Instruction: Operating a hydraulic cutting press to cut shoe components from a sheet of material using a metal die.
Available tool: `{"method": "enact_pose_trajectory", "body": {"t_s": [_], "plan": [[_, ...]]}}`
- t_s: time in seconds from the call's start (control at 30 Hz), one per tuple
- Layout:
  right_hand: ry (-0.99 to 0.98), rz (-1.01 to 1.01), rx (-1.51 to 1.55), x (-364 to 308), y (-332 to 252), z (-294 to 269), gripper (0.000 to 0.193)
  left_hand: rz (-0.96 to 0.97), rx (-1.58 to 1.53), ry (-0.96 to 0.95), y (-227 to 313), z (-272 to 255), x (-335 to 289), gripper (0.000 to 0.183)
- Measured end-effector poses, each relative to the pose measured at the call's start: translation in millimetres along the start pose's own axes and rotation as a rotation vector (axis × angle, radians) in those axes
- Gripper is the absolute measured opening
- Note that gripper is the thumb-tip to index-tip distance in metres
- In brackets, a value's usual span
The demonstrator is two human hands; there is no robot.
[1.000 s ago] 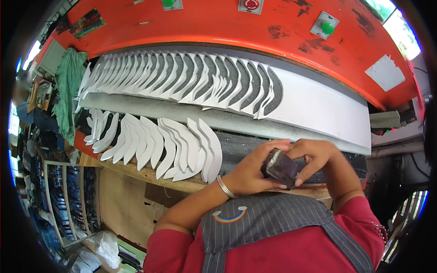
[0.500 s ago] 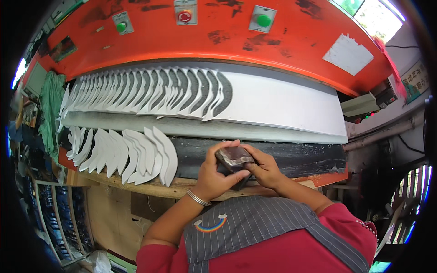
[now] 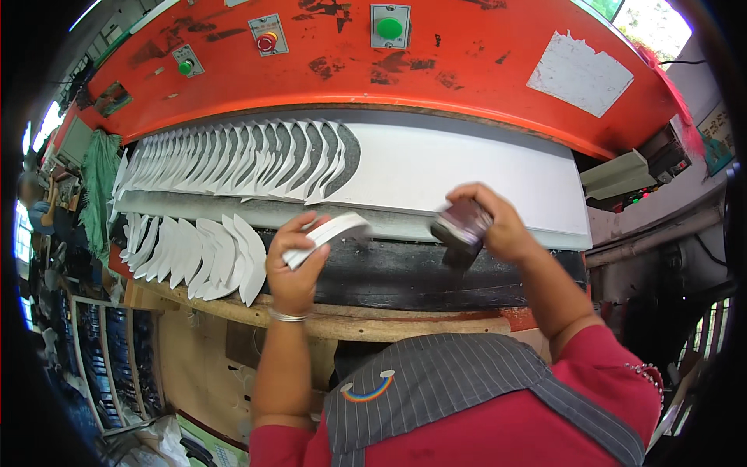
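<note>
My left hand (image 3: 292, 272) grips a short curved stack of white cut pieces (image 3: 339, 230) between thumb and fingers, above the dark front strip. To the right, my right hand (image 3: 504, 227) is closed around a dark brown cutting die (image 3: 464, 224), which is blurred by motion. The die hangs over the near edge of the white sheet (image 3: 459, 167), apart from the stack. Curved openings in a tight row run along the sheet's left part, with thin white strips left standing between them. Left of my left hand, several curved white pieces (image 3: 246, 253) lie overlapping in a row.
An orange-red machine beam (image 3: 311, 70) spans the back, bearing green buttons (image 3: 388, 29) and a red knob (image 3: 267, 41). A wooden rail (image 3: 389, 327) borders the black work strip (image 3: 373, 272). Green netting (image 3: 101, 187) hangs at the left, and a metal rack (image 3: 105, 358) stands below it.
My hands have moved apart: the left now holds the white stack to the left, and the right carries the die away to the right and up. The view has shifted slightly.
</note>
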State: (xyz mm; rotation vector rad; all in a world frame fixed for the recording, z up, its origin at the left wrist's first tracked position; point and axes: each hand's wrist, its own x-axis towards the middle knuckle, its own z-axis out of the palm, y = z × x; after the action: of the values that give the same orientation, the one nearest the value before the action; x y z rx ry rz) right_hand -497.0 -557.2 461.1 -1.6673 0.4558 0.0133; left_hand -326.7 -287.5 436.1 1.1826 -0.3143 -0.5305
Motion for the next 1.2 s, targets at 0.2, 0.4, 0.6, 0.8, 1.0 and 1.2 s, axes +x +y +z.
{"method": "enact_pose_trajectory", "body": {"t_s": [0.2, 0.4, 0.6, 0.8, 1.0, 1.2], "plan": [[-0.364, -0.351, -0.635, 91, -9, -11, 0.05, -0.163, 0.952, -0.714, 65, -74, -22, 0.011], [-0.389, -0.644, -0.757, 164, 52, 35, 0.031, -0.265, 1.018, -0.569, 67, -81, 2, 0.033], [-0.283, -0.701, -0.823, 177, 84, 45, 0.029, 0.007, 1.099, -0.494, -34, -58, 70, 0.039], [0.212, -0.149, -0.681, 139, 85, 77, 0.041, 0.024, 1.282, -0.537, -91, -43, 95, 0.046], [0.1, 0.013, -0.428, 147, 92, 71, 0.038, 0.146, 1.192, -0.492, -99, -50, 93, 0.04], [0.038, -0.135, -0.43, 158, 95, 66, 0.041, 0.171, 1.184, -0.469, -99, -51, 92, 0.041]]}}
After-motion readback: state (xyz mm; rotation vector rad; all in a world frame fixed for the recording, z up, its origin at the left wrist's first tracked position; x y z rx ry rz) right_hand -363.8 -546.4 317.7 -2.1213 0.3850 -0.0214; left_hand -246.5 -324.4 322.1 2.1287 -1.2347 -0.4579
